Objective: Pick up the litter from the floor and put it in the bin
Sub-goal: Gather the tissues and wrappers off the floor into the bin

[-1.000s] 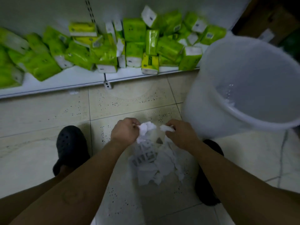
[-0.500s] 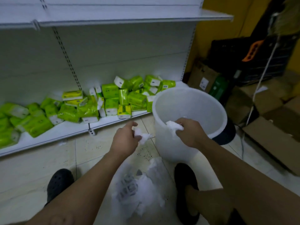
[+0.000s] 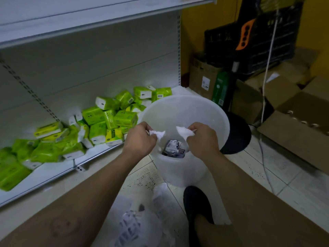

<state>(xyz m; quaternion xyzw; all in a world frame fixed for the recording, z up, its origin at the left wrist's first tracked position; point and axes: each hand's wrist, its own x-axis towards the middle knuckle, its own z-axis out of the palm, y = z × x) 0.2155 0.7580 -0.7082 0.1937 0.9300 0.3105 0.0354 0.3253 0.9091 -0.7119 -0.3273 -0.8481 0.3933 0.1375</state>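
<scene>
Tissue scraps (image 3: 157, 134), tips inward, over bin (image 3: 187, 107)

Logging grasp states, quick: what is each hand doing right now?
Left hand: grips a white tissue wad.
Right hand: grips another white tissue wad.

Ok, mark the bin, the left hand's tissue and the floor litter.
bin (image 3: 181, 111): head view, bare inner far wall.
left-hand tissue (image 3: 158, 134): head view, crumpled middle.
floor litter (image 3: 130, 227): head view, printed clear wrapper.
</scene>
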